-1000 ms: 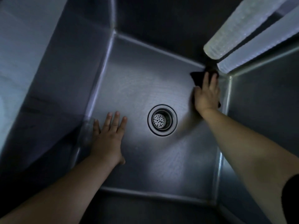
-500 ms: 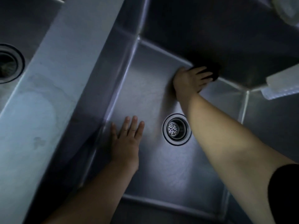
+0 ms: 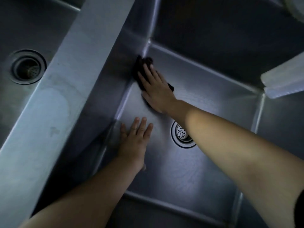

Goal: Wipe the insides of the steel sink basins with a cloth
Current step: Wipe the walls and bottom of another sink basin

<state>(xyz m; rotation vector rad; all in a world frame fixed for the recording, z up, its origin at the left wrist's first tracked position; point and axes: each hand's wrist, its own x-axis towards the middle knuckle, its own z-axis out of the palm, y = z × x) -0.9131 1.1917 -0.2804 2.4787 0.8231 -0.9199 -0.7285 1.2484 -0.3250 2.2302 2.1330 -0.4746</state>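
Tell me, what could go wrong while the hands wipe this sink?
The left hand leans flat on the shiny basin floor; it might slip. The right hand presses the dark cloth with flat fingers at the corner, so the cloth could slide out and the corner seam may get missed.

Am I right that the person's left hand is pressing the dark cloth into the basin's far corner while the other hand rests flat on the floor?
Not quite: the head view shows the right hand pressing the dark cloth into the basin corner. The left hand is the one resting flat on the basin floor.
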